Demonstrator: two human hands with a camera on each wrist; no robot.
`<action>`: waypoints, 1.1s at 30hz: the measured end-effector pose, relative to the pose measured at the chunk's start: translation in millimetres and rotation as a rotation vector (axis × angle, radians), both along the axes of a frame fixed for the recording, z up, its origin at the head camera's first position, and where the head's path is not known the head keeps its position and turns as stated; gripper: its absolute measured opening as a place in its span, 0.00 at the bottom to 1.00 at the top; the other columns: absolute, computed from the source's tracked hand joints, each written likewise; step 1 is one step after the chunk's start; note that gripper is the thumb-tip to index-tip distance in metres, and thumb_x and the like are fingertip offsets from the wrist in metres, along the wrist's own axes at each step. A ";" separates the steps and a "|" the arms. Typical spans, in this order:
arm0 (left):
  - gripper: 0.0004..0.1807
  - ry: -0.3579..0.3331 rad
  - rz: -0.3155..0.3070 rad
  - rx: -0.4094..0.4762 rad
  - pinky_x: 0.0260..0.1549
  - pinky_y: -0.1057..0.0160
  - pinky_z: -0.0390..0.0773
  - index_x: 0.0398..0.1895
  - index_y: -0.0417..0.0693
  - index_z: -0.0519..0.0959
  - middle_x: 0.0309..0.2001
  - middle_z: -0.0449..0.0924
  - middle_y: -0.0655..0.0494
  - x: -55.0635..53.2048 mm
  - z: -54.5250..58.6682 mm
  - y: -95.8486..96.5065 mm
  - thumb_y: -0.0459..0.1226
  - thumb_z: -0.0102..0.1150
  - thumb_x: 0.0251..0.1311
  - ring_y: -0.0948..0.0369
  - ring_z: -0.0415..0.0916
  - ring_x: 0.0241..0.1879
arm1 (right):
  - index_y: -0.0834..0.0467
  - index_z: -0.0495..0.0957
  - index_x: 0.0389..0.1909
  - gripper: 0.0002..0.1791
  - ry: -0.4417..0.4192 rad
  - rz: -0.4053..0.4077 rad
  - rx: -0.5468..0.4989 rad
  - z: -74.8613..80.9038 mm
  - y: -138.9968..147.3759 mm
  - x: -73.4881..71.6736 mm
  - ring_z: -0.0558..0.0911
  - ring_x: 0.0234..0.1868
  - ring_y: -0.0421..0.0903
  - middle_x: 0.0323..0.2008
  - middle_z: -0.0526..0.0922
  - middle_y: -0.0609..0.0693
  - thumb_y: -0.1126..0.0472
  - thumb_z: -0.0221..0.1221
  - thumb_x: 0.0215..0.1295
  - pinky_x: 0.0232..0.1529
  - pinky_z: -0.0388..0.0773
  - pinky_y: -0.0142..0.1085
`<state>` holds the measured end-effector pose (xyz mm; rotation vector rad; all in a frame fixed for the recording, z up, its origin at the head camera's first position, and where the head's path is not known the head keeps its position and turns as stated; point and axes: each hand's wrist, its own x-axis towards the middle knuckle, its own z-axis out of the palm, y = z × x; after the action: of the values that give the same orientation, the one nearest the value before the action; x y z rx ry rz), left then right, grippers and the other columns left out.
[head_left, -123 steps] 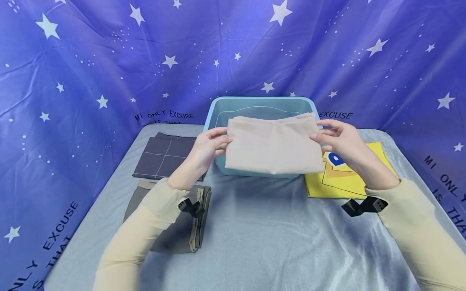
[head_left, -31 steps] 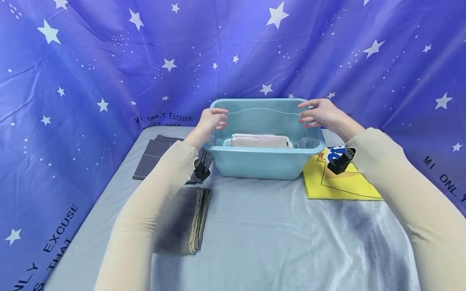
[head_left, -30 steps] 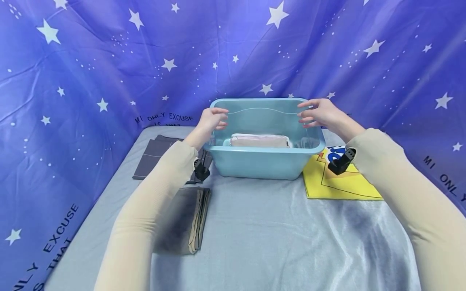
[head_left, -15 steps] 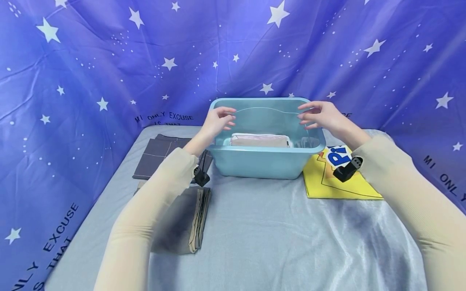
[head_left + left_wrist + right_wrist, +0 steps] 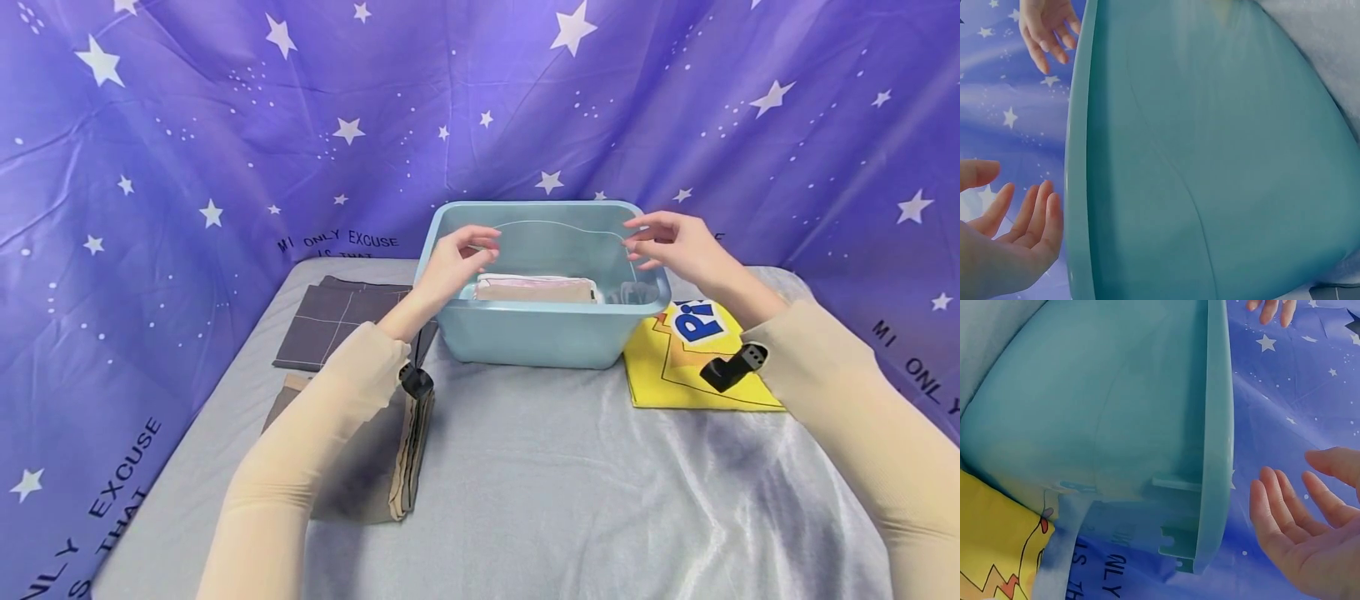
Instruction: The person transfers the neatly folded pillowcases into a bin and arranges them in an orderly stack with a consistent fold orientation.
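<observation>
Blue bin (image 5: 536,337): stands upright on the surface (image 5: 540,467), below left grip (image 5: 461,257) and right grip (image 5: 672,242). Contains folded pale cloth (image 5: 536,291), low between both grips and apart from either; partly hidden by the front rim, layer count cannot be told.

Left grip: wide, fingers bent and parted from thumb, over left end of the opening. Right grip: likewise wide, at right end of the opening, facing left grip. Contact with the rim: cannot tell from head view.

Left of left grip: dark checked cloth (image 5: 307,329), folded flat. Nearer the person than left grip: grey-brown cloth (image 5: 367,471), folded thick, tan edges showing, partly covered by left sleeve (image 5: 322,425). Nearer the person than right grip: yellow cloth (image 5: 652,375), laid flat just beside the bin, blue lettering in view, partly covered by right sleeve (image 5: 847,408). Behind both grips: purple-blue curtain (image 5: 405,75), printed with white stars and black words.
</observation>
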<state>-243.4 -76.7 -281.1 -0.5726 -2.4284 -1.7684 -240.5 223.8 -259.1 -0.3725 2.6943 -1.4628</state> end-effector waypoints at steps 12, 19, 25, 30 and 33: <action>0.17 0.058 -0.014 -0.026 0.31 0.67 0.72 0.49 0.39 0.73 0.44 0.77 0.44 15.5 -0.4 5.5 0.31 0.53 0.54 0.55 0.74 0.35 | 0.62 0.68 0.53 0.23 0.083 -0.005 -0.008 -3.1 9.2 15.2 0.80 0.34 0.35 0.33 0.78 0.35 0.55 0.54 0.60 0.34 0.77 0.29; 0.17 0.100 -0.049 0.009 0.36 0.66 0.73 0.48 0.37 0.73 0.42 0.77 0.43 22.3 -4.4 10.3 0.30 0.53 0.54 0.54 0.75 0.37 | 0.63 0.68 0.53 0.23 0.101 -0.015 -0.030 -5.5 17.5 22.2 0.80 0.33 0.33 0.31 0.78 0.32 0.56 0.55 0.60 0.32 0.76 0.27; 0.17 0.115 -0.082 0.040 0.37 0.66 0.74 0.48 0.37 0.73 0.43 0.76 0.41 30.5 -6.2 16.4 0.29 0.53 0.53 0.55 0.75 0.38 | 0.64 0.67 0.53 0.23 0.110 -0.016 -0.065 -5.4 21.6 31.2 0.80 0.33 0.36 0.32 0.79 0.34 0.57 0.55 0.59 0.32 0.76 0.26; 0.17 0.124 -0.102 0.049 0.37 0.66 0.75 0.48 0.36 0.73 0.43 0.76 0.43 39.6 -7.2 22.9 0.28 0.52 0.53 0.57 0.75 0.38 | 0.61 0.70 0.51 0.20 0.116 -0.017 -0.079 -5.6 24.7 40.9 0.80 0.33 0.35 0.33 0.80 0.35 0.59 0.56 0.59 0.32 0.76 0.26; 0.17 0.126 -0.113 0.053 0.37 0.67 0.74 0.48 0.36 0.73 0.43 0.76 0.43 43.7 -8.8 26.1 0.27 0.53 0.53 0.57 0.75 0.38 | 0.59 0.71 0.50 0.17 0.123 -0.012 -0.081 -6.9 26.5 45.9 0.80 0.33 0.36 0.34 0.80 0.36 0.60 0.55 0.60 0.32 0.76 0.27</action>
<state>-199.8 -50.6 -289.9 -0.8042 -2.3002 -1.7735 -194.7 250.3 -266.0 -0.4660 2.7408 -1.6073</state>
